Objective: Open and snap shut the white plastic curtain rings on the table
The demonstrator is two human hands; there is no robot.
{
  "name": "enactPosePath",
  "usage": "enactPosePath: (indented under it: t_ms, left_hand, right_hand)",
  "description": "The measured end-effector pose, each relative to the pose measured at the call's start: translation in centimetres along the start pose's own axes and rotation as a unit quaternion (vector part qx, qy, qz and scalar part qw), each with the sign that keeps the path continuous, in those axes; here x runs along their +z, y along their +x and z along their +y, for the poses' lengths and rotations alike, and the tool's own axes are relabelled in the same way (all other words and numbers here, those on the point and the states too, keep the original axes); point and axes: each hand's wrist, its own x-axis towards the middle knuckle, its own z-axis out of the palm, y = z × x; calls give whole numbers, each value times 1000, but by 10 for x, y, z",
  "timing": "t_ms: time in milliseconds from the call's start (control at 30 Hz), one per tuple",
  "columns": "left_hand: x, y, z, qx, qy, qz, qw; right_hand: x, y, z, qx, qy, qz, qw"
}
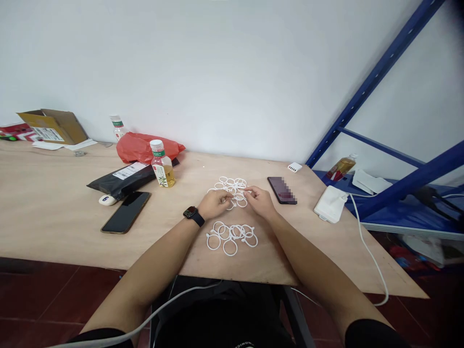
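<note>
Wooden table (54, 198) under white rings (236, 233), white wall (224, 82) behind

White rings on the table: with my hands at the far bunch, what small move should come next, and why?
I'd perhaps ease one ring loose from the far bunch of white rings, since they overlap and both the left hand and right hand are at it; whether either grips a ring is unclear.
</note>
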Motion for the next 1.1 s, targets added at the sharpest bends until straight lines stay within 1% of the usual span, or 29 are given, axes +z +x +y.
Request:
enactPosePath:
  t_ms: [67, 133, 200, 233, 300, 367, 433, 500, 567, 600, 633, 700, 867, 967, 1033, 1100]
  left_hand:
    - [-3, -2, 3, 18, -11, -71, 997]
    - [-4, -3, 6, 24, -29, -130, 991]
    - [-2, -5, 8, 17, -38, -170, 985]
    - [0, -6, 8, 17, -34, -178, 983]
    - [4, -6, 6, 25, -5, -167, 986]
    - [8, -5, 3, 34, 39, -132, 990]
    - [8, -3, -1, 30, 81, -107, 990]
    - [6, -2, -4, 22, 106, -97, 989]
    - [4, -1, -5, 21, 112, -87, 990]
    - [4, -1, -5, 24, 110, -81, 990]
    - [3, -1, -4, 29, 105, -75, 991]
    - [3, -2, 0, 37, 90, -70, 993]
    - [6, -4, 15, 37, 28, -84, 995]
    - [9, -6, 21, 60, 22, -115, 991]
    - [11, -7, 23, 73, 38, -141, 987]
    - [14, -7, 21, 75, 62, -163, 982]
  right_hand:
    - [-2, -5, -2, -18, 11, -48, 999]
    - [-3, -9, -7, -26, 9, -90, 996]
    - [-3, -10, -11, -30, 6, -120, 992]
    - [-4, -10, -14, -31, 9, -134, 990]
    - [-6, -10, -16, -30, 30, -174, 984]
    - [-12, -9, -16, -19, 63, -235, 970]
    - [-20, -10, -14, 2, 86, -312, 946]
    - [-29, -10, -11, 20, 88, -391, 916]
    - [-34, -11, -9, 26, 82, -444, 892]
    - [-35, -12, -9, 24, 81, -458, 885]
    - [-34, -12, -9, 18, 82, -459, 884]
    - [-30, -14, -10, 5, 79, -438, 895]
    - [-18, -14, -16, -22, 24, -316, 948]
    - [-19, -13, -14, -40, -12, -255, 966]
    - [-22, -11, -11, -37, -31, -242, 969]
    - [-26, -11, -8, -19, -33, -263, 964]
